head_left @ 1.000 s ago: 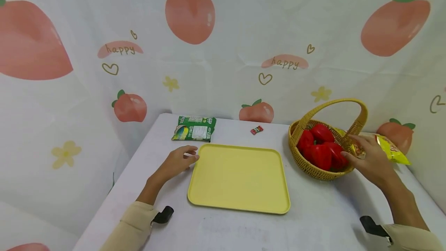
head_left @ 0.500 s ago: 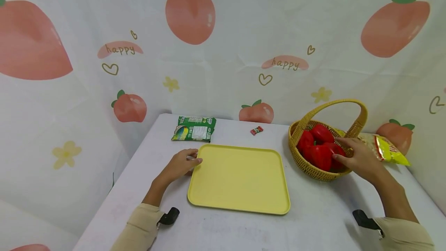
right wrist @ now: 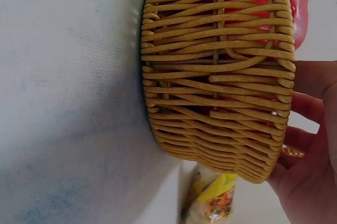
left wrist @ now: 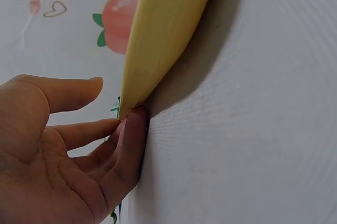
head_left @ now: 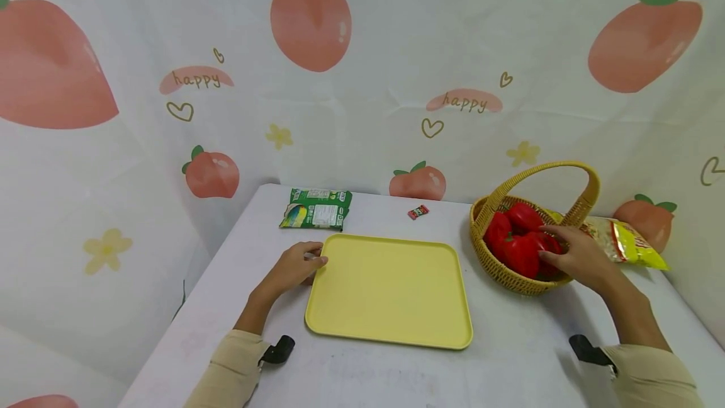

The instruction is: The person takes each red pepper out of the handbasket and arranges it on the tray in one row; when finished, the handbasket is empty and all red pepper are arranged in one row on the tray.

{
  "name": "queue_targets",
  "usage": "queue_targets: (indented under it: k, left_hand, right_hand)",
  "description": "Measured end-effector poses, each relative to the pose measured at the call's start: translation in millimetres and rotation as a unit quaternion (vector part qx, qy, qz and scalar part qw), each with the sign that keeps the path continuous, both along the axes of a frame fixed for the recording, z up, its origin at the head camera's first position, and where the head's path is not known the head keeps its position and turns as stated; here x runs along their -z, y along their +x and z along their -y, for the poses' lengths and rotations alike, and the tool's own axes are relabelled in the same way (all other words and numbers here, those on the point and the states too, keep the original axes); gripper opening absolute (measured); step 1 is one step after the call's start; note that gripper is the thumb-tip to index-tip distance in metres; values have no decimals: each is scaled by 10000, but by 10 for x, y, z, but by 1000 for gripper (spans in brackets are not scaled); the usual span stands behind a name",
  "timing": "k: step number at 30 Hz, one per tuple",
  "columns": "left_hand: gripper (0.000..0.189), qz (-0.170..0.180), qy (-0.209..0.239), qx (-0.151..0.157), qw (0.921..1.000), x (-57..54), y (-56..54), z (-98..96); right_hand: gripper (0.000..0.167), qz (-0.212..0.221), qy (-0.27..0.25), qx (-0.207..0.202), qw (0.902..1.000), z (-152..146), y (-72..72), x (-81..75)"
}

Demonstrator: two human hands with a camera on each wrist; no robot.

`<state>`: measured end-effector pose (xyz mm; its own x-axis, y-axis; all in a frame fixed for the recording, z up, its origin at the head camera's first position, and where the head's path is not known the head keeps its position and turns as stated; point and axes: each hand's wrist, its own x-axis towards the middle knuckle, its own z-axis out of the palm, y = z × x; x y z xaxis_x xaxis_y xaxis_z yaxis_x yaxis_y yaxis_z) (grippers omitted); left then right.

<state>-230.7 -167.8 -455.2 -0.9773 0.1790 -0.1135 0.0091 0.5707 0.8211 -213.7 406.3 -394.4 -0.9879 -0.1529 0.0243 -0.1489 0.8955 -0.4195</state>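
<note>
- Your right hand (head_left: 578, 257) reaches over the near right rim of the wicker basket (head_left: 512, 272), its fingers (head_left: 552, 232) loosely spread across the red peppers (head_left: 521, 238) piled inside.
- The fingers lie on the nearest pepper; whether they have closed around it cannot be told from the head view, and the right wrist view shows only the palm (right wrist: 310, 171) beside the basket's woven wall (right wrist: 216, 77), the fingers relaxed and not clenched.
- The peppers sit inside the basket, which stands on the white table (head_left: 510, 357) just to the right of the yellow tray (head_left: 391, 288).
- Your left hand (head_left: 291, 266) rests on the table at the tray's far left corner.
- In the left wrist view its fingers (left wrist: 113, 129) are nearly straight, with the tips touching the tray's edge (left wrist: 163, 34); they grasp nothing.
- A yellow snack bag (head_left: 629, 241) lies on the table behind your right hand, just beside the basket; it shows again below the basket in the right wrist view (right wrist: 210, 203).
- A green packet (head_left: 315, 208) lies near the table's far edge, beyond your left hand.
- A small red wrapped candy (head_left: 418, 211) lies apart from it, between the green packet and the basket.
- A cloth printed with peaches (head_left: 362, 49) hangs behind the table.
</note>
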Motion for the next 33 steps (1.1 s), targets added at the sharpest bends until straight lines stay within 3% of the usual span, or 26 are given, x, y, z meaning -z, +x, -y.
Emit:
queue_targets:
  k: [9,15,24,33]
  left_hand:
    - [53,49,3,-84,10000,34,-6,-3]
    - [53,112,140,-114,9998,47,-7,-5]
    - [52,138,136,-126,9997,31,-2,-11]
    - [52,184,182,-102,9996,24,-25,5]
  right_hand:
    - [68,385,31,112,9992,2,-36,8]
    - [66,366,63,116,9992,0,-39,20]
    - [67,59,19,70,10000,21,24,4]
    - [70,-551,-95,148,9983,62,149,-84]
